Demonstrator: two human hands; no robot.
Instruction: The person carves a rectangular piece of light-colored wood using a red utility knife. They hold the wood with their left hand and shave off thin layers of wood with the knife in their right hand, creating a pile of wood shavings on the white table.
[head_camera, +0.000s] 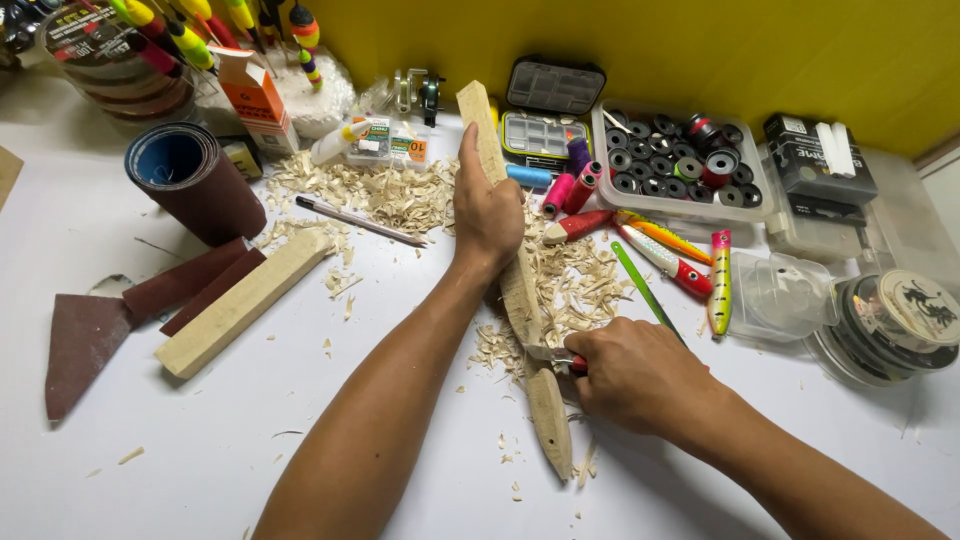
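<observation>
A long pale wooden stick (520, 290) lies on the white table, running from the back towards me. Its near end (550, 420) is carved into a tapered, rounded shape. My left hand (487, 205) grips the stick around its upper part, thumb along the wood. My right hand (630, 375) is closed around a small tool with a red handle (578, 365), its tip pressed against the stick just above the carved part. The blade itself is hidden. Wood shavings (570, 280) lie thick around the stick.
A second squared wooden block (245, 300) lies to the left, by sandpaper sheets (90, 335) and a sandpaper roll (190, 180). A pencil (360, 221) rests on shavings. Painted fishing lures (690, 265), thread spools (570, 188), a bobbin tray (680, 165) and line spools (900, 320) crowd the right.
</observation>
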